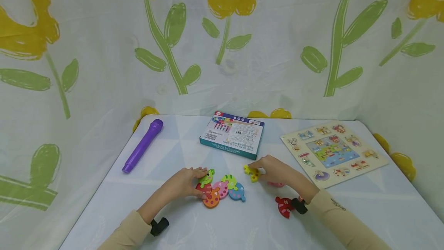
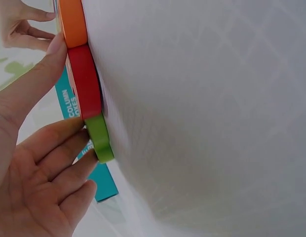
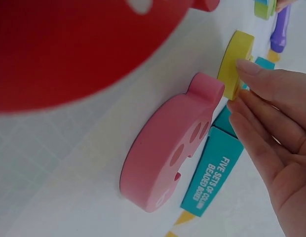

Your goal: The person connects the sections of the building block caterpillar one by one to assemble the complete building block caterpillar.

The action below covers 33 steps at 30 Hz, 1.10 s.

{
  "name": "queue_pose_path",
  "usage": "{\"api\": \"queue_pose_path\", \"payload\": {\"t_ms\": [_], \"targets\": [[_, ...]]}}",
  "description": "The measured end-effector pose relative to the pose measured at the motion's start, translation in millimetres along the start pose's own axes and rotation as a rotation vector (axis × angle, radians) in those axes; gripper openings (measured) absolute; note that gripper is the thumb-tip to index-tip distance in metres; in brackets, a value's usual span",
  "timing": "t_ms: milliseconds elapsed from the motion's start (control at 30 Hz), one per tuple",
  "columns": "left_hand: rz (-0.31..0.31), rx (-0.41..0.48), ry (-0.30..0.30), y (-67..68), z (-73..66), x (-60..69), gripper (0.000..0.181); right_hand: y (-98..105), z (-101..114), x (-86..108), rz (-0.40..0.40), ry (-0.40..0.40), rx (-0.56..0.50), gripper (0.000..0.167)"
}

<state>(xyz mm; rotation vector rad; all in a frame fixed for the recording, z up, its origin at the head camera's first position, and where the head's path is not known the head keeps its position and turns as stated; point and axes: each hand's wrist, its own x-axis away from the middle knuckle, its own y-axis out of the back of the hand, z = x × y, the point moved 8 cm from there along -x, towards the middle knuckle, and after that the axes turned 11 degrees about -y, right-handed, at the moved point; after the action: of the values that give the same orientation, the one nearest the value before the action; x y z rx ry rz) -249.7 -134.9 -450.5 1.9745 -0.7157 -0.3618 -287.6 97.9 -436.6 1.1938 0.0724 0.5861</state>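
The left hand rests its thumb near where an orange piece meets a red piece, its fingertips against a green piece. Behind those fingers lies a teal box (partly hidden, with white lettering); beyond the thumb shows the right hand.

Pink piece mostly hidden by right hand in head view, red piece cut off in right wrist view, box fine print too small to read.
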Motion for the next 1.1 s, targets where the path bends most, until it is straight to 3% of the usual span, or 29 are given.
{"api": "queue_pose_path", "payload": {"t_ms": [300,433,533,767,1100], "targets": [[-0.018,0.012,0.025,1.3,-0.9,2.0,0.077,1.3,-1.0,3.6,0.016,0.003,-0.012,0.042],[-0.015,0.017,0.015,1.2,-0.3,2.9,0.077,-2.1,0.9,2.6,0.042,0.049,-0.02,0.05],[0.001,0.03,-0.017,1.0,1.2,3.4,0.077,-6.0,2.6,0.0,0.067,0.077,-0.008,0.055],[0.037,0.069,-0.132,1.4,8.8,2.4,0.079,-10.0,3.3,-6.6,0.119,0.059,0.02,0.057],[0.098,0.143,-0.182,1.8,10.7,0.8,0.08,-9.2,5.5,-3.8,0.152,0.082,0.025,0.057]]}}
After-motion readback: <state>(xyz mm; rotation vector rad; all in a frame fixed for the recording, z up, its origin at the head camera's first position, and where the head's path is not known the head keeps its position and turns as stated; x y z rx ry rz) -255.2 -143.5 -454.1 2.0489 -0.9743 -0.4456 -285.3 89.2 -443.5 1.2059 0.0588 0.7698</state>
